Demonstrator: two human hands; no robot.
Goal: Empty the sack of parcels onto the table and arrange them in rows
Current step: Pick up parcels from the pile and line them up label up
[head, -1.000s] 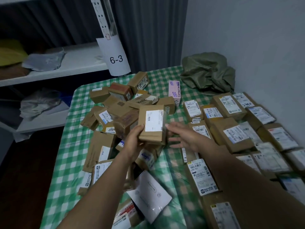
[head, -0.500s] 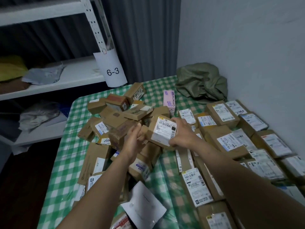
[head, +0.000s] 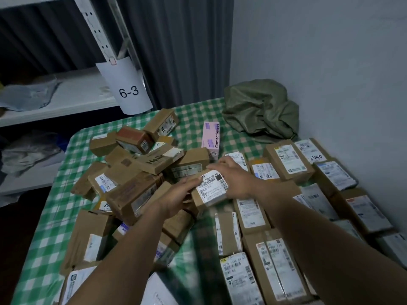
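The small brown white-labelled cardboard parcel (head: 210,189) has tipped flatter and sunk toward the green-checked surface (head: 55,216), left hand (head: 176,197) and right hand (head: 233,175) both gripping it, while the crumpled olive sack (head: 259,108) looks emptied, rows (head: 286,164) fill the right side and a jumbled heap (head: 132,172) awaits sorting.

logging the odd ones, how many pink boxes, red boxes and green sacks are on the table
pink box: 1
red box: 1
green sack: 1
total: 3
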